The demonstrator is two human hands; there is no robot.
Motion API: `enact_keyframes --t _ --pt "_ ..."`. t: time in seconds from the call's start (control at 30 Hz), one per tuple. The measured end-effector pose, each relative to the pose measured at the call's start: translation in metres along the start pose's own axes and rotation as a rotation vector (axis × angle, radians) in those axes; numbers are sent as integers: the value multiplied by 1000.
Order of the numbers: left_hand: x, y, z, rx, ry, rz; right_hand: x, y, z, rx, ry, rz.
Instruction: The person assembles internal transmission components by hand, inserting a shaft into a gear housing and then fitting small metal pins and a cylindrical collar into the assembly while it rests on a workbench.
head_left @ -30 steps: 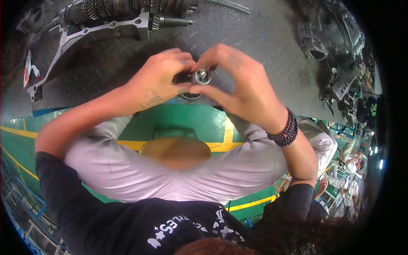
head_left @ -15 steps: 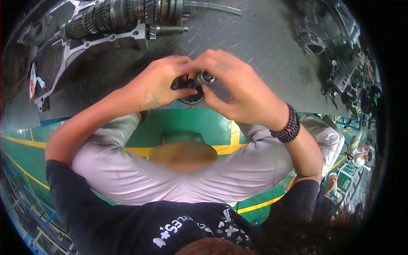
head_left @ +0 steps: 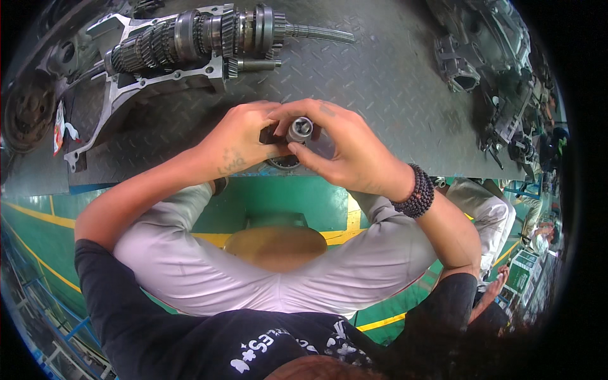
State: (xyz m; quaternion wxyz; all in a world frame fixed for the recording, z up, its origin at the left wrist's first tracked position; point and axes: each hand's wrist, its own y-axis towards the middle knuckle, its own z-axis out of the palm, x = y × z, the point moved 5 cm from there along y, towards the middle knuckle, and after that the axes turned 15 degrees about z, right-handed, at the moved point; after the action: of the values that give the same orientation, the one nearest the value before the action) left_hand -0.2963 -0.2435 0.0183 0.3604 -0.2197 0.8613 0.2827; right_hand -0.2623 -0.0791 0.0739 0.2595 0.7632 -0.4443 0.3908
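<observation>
A short hollow metal cylinder [head_left: 301,128], its open end facing up, is held between the thumb and curled fingers of my right hand [head_left: 348,145]. Just beside it, my left hand [head_left: 237,136] is closed, its fingers bent and its thumb pointing toward the cylinder. A dark part shows in the gap of that hand; most of it is hidden, so its kind is unclear. Below the fingertips, at the bench's near edge, part of a dark round toothed-looking piece [head_left: 283,163] peeks out. Whether it is joined to the cylinder cannot be seen.
On the textured metal bench [head_left: 380,82], a gear shaft assembly [head_left: 202,35] rests in an open housing [head_left: 126,95] at the far left. Metal castings [head_left: 459,63] stand at the right. A round stool [head_left: 275,247] is between my legs. Another person's hand [head_left: 497,282] shows at lower right.
My view has tilted, so the bench sits lower in it. In the right hand the cylinder has turned more upright, showing its open end. Both hands stay close together.
</observation>
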Motion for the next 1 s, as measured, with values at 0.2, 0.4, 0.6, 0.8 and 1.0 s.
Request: enact_keyframes --t 0.2,0.4,0.6,0.8,1.0 --pt "-10 2 -2 24 50 120 4 -2 -1 15 -26 0" --pt "-3 -3 6 4 59 126 8 -3 -11 -69 -2 -73" --pt "-3 -5 4 36 51 152 1 -1 -10 31 35 88" --pt "-1 -4 4 118 111 109 5 -3 -12 -27 -67 -23" --pt "-6 -2 0 128 61 -15 6 -3 -10 60 -54 1"
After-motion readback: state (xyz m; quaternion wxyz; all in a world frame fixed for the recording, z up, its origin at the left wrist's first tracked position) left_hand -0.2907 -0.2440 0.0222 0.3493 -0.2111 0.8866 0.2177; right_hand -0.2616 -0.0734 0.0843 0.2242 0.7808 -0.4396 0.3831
